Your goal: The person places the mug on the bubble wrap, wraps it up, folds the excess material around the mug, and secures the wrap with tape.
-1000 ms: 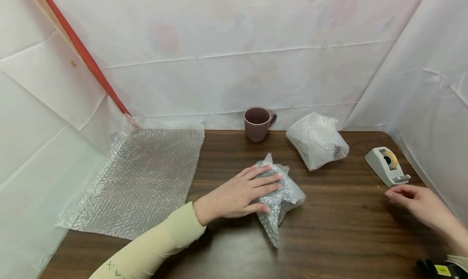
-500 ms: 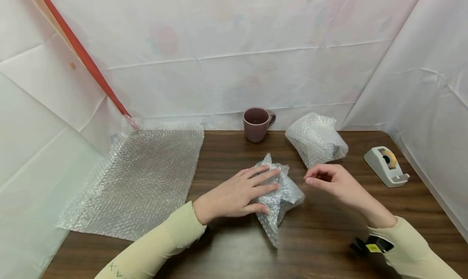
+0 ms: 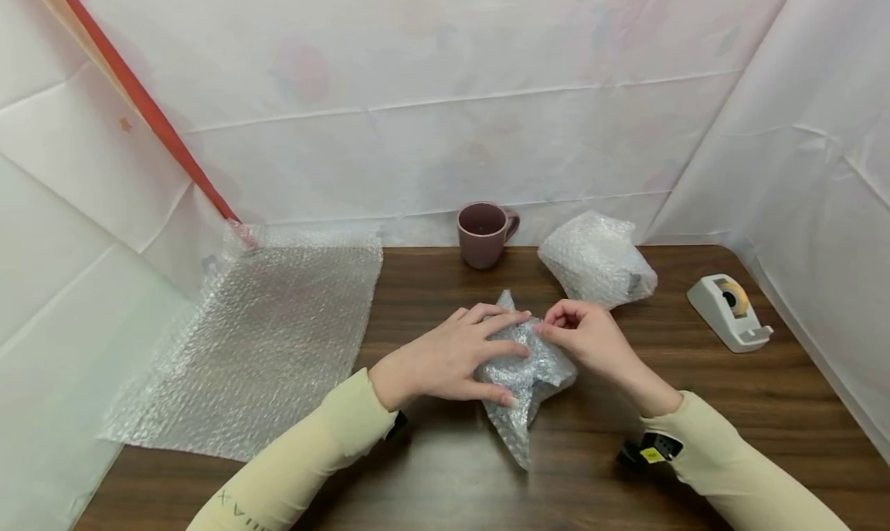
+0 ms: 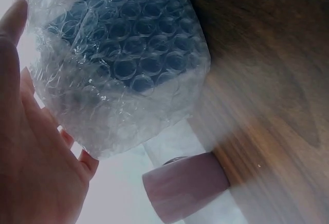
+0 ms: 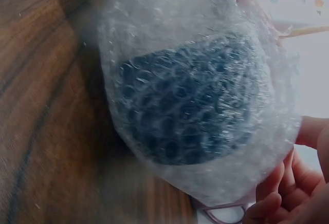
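- My left hand (image 3: 452,361) lies over the bubble-wrapped bundle (image 3: 518,372), its fingers spread and fairly straight, resting on the wrap and gripping nothing.
- My right hand (image 3: 596,342) is at the far right part of that bundle, fingers bent and thumb brought up near the forefinger; whether something is pinched between the tips I cannot tell.
- The bundle sits on the dark wood-grain counter (image 3: 445,461) in front of me, between my two hands, with a pointed flap of wrap towards me and another pointing away.
- Through the bubbles, both wrist views show a dark blue object (image 5: 190,100) inside; its full shape is blurred by the wrap.
- Beyond the bundle a mauve mug (image 3: 480,246) stands upright near the back edge, its handle to the right.
- To the right of the mug lies a second wrapped bundle (image 3: 594,256), with a small dark patch showing at its near right end.
- Further right is a pale tape dispenser (image 3: 733,328) with a yellowish roll, well apart from my fingers.
- On my left a flat bubble wrap sheet (image 3: 264,353) spreads out, reaching past the counter's left edge.
- Pale cloth (image 3: 348,168) hangs behind everything.
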A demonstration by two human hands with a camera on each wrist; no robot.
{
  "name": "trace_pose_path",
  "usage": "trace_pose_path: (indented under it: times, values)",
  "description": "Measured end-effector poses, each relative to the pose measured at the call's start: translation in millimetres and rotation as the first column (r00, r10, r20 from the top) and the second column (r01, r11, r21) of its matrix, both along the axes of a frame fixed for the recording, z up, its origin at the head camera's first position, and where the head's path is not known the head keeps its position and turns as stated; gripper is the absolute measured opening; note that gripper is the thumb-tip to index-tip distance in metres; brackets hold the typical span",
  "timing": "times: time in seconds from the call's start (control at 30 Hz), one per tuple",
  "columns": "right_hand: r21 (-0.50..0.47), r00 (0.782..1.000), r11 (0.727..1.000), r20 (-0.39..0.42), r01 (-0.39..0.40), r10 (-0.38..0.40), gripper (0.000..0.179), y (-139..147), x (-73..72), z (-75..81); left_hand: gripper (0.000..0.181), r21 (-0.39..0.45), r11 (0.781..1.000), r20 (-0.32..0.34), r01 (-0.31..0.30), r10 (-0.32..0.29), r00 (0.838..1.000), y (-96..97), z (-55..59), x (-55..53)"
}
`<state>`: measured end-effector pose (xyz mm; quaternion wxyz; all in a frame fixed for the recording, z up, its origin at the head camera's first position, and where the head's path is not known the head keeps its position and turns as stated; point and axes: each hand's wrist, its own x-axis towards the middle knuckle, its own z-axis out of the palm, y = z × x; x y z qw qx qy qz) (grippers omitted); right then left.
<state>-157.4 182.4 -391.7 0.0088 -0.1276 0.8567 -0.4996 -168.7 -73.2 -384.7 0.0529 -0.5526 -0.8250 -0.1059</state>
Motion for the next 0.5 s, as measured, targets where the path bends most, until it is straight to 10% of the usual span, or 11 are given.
trace_pose_path:
  times: [0.3,0.5]
  values:
    - [0.058,0.996,0.998,0.087,0.004,-0.010,0.027,4.3,-2.4,-2.8,0.063,0.032,0.999,-0.006,-0.005,0.005,1.000,-1.9,-3.7,1.6]
    - [-0.101,0.947,0.991,0.300,-0.091,0.118,0.025,16.4,-8.6,-13.9,0.063,0.037,0.999,0.000,-0.011,0.011,1.000,-2.5,-6.5,2.8]
